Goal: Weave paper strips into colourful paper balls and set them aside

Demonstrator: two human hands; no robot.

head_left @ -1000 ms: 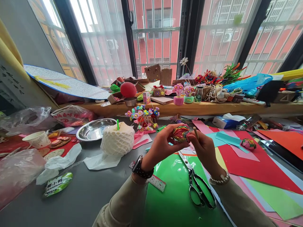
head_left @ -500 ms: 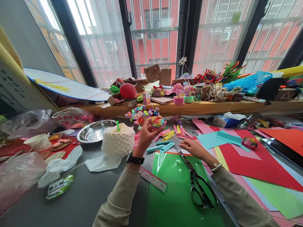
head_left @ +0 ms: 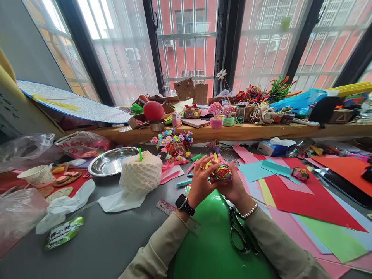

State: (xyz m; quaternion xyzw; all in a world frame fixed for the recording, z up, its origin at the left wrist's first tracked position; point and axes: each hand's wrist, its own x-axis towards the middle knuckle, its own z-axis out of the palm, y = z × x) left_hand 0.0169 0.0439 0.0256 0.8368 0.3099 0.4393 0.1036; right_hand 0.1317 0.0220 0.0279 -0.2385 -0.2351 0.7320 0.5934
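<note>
Between my two hands is a small multicoloured folded-paper ball (head_left: 223, 173), with red, yellow and green strips showing. My left hand (head_left: 200, 178) holds it from the left, its fingers bent over the top. My right hand (head_left: 236, 186) cups its right side and underside. Beneath them lie a green plastic sheet (head_left: 209, 240) and large black-handled scissors (head_left: 240, 234), partly covered by my right wrist. A pink patterned ruler (head_left: 167, 207) passes under my left forearm. Cut teal paper strips (head_left: 184, 182) lie beyond my left hand.
A netting-wrapped coconut (head_left: 141, 173) with a green straw stands left, beside a steel bowl (head_left: 99, 164). Coloured paper sheets (head_left: 305, 201) spread to the right, with a second paper ball (head_left: 300, 173) on them. Crochet flowers (head_left: 171, 143) stand near the wooden ledge (head_left: 197, 135).
The paper ball has moved right and lower with my left hand. My right hand, empty before, has come up to it, and both hands now hold it.
</note>
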